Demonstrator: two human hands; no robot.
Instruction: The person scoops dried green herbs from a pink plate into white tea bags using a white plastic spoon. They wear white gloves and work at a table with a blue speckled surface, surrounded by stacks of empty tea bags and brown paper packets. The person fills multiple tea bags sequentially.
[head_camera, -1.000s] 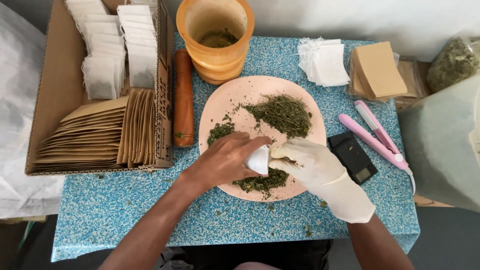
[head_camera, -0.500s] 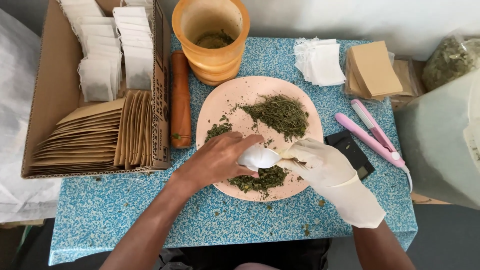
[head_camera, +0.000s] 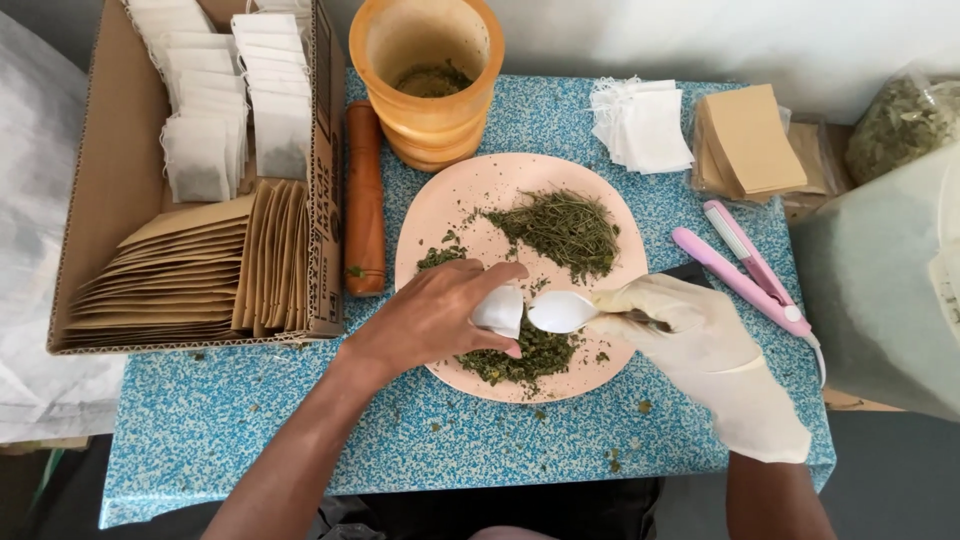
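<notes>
- The left hand (head_camera: 435, 320), bare, pinches a small white tea bag (head_camera: 499, 310) between thumb and fingers, holding it over the near part of the pink plate (head_camera: 440, 215)
- The right hand (head_camera: 690, 335), in a pale glove, is closed round the handle of a white spoon (head_camera: 562, 311); the spoon's bowl sits right at the bag, touching or just beside it, and I cannot tell whether any herb lies in it
- Two heaps of dried green herb lie on the plate: a larger one (head_camera: 560, 228) on the far side and a smaller one (head_camera: 520, 358) just under the hands
- Judging by what lies about, the work is well under way but not near its end: the cardboard box (head_camera: 85, 200) on the left already holds rows of white filled bags (head_camera: 205, 130) and a stack of brown paper envelopes (head_camera: 190, 270), while plenty of loose herb is left on the plate
- Still unused, it seems: a stack of white empty bags (head_camera: 640, 125) and a pile of brown sachets (head_camera: 750, 140) beyond the plate
- An orange mortar (head_camera: 430, 70) with herb in its bottom stands behind the plate, a wooden pestle (head_camera: 364, 195) lying beside it
- A pink sealing tool (head_camera: 745, 270) lies to the right, near the gloved hand
</notes>
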